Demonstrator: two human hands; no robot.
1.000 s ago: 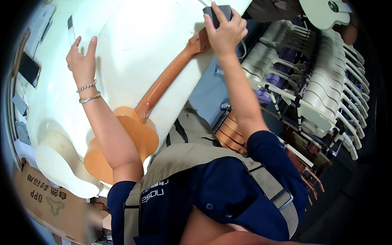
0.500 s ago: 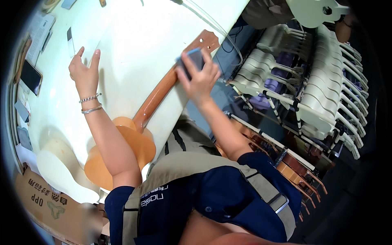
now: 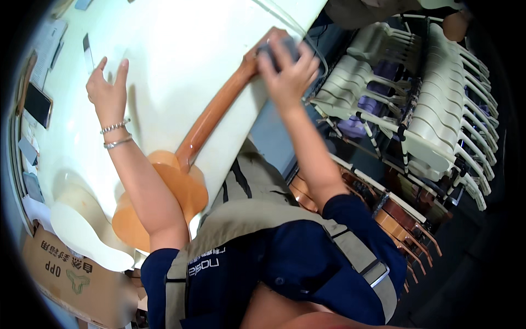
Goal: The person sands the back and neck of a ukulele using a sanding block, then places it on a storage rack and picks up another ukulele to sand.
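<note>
A ukulele-like instrument lies slantwise on the white table, with its glossy brown neck (image 3: 213,115) running up to the headstock (image 3: 278,33) near the table's right edge. My right hand (image 3: 291,79) grips a dark grey block (image 3: 291,49), which looks like a sanding block, at the headstock. The fingers hide part of both. My left hand (image 3: 108,93), with two bracelets on its wrist, is raised over the table left of the neck. Its fingers are apart and hold nothing. The left forearm crosses above the orange-brown body (image 3: 190,192) and covers part of it.
A cream instrument body (image 3: 82,236) sits at the lower left, above a cardboard box (image 3: 71,279). A phone (image 3: 38,105) and papers line the left side. Racks of cream instruments (image 3: 427,126) stand beyond the right edge, brown ones (image 3: 397,225) below. A cable (image 3: 285,19) crosses the far corner.
My right hand has moved the grey block up and right, from the upper neck onto the headstock. The left hand has shifted slightly left and stays open.
</note>
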